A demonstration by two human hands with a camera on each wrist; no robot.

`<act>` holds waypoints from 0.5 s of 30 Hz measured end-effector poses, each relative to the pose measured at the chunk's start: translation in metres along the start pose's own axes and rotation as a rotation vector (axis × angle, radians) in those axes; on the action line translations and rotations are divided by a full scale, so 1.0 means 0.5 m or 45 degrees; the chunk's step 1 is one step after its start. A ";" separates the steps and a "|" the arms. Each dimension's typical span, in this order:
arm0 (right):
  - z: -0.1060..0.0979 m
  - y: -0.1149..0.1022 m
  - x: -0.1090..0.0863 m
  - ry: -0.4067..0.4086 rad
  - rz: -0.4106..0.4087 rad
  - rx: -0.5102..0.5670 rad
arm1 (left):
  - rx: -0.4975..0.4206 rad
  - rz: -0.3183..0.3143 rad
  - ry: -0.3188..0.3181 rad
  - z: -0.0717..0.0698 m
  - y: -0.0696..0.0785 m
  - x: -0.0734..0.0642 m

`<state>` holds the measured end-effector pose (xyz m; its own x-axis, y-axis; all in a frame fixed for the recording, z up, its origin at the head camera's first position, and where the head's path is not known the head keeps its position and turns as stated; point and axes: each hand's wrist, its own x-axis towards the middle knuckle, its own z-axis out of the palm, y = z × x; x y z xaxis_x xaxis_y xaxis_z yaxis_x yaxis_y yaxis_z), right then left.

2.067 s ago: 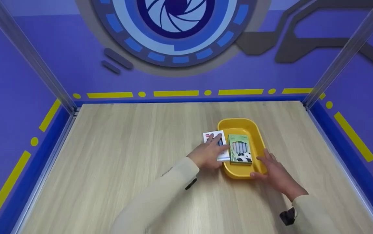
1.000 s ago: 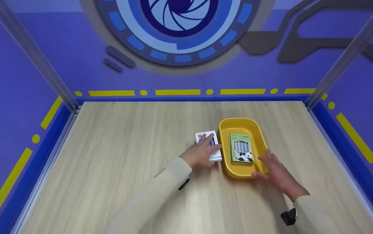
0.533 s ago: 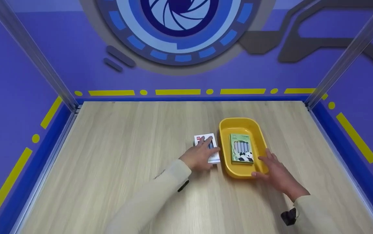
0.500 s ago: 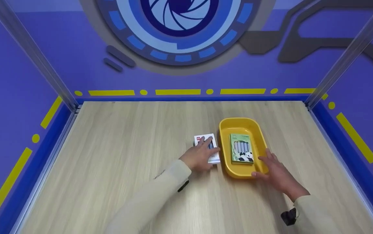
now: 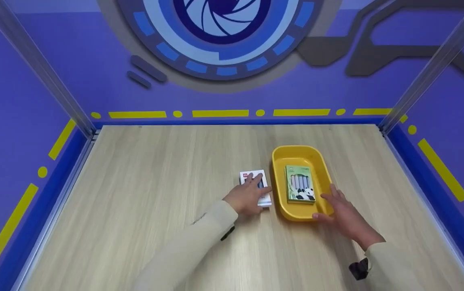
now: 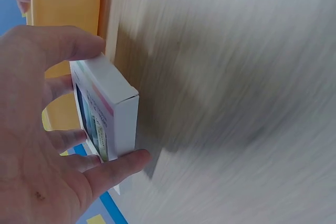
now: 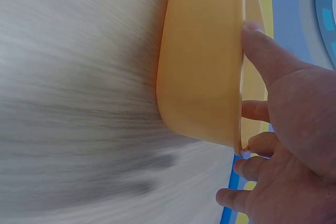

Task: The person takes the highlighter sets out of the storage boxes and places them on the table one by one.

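Observation:
My left hand [image 5: 244, 198] holds a small white box [image 5: 265, 199] with a red label and a dark picture on its face. In the left wrist view, the thumb and little finger grip opposite sides of this box [image 6: 125, 121], with the other fingers across its printed face. Whether it touches the table cannot be told. Just right of it stands a yellow plastic tray [image 5: 296, 152]. Inside the tray lies a green box [image 5: 299, 184] printed with a panda and pastel sticks. My right hand [image 5: 347, 216] grips the tray's near right corner, thumb and forefinger on the rim [image 7: 242, 77].
A light wood table [image 5: 155, 173] carries these things. Purple-blue panels with yellow marks, such as the back wall [image 5: 232, 97], enclose its back and sides. Metal posts [image 5: 422, 68] rise at the rear corners.
The white box, which overlapped the tray's left rim, has moved left and then slightly nearer with my left hand. My right hand stays at the tray, and the green box lies still.

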<state>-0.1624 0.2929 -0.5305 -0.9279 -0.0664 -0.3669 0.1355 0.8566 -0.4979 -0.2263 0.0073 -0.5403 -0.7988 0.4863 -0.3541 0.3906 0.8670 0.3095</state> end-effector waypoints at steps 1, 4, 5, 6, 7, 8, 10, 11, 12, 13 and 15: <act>-0.001 0.000 0.000 -0.001 0.000 0.002 | -0.001 -0.002 -0.003 0.002 0.000 0.001; -0.002 -0.001 0.000 -0.002 -0.003 0.007 | -0.002 -0.001 -0.015 0.007 -0.001 0.004; -0.002 -0.001 0.000 -0.003 -0.002 0.011 | -0.001 0.002 -0.017 0.008 -0.001 0.004; -0.002 -0.001 0.000 -0.003 -0.002 0.014 | 0.003 0.009 -0.019 0.009 -0.001 0.005; -0.002 -0.001 -0.001 -0.004 0.001 0.016 | 0.008 0.012 -0.021 0.010 -0.002 0.005; -0.002 -0.001 -0.001 -0.005 0.005 0.019 | 0.011 0.016 -0.024 0.011 -0.001 0.005; -0.001 0.000 -0.001 -0.009 0.011 0.027 | 0.016 0.020 -0.025 0.013 -0.001 0.005; -0.001 0.000 -0.001 -0.012 0.015 0.029 | 0.021 0.024 -0.024 0.014 -0.001 0.005; -0.001 0.000 -0.001 -0.014 0.016 0.034 | 0.025 0.027 -0.024 0.014 -0.002 0.005; -0.001 0.001 -0.001 -0.016 0.019 0.036 | 0.028 0.028 -0.022 0.015 -0.002 0.005; 0.000 0.002 -0.001 -0.015 0.015 0.036 | 0.037 0.035 -0.018 0.015 -0.002 0.004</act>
<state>-0.1620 0.2941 -0.5308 -0.9222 -0.0627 -0.3815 0.1560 0.8424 -0.5157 -0.2249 0.0086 -0.5481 -0.7813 0.5112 -0.3580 0.4257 0.8560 0.2933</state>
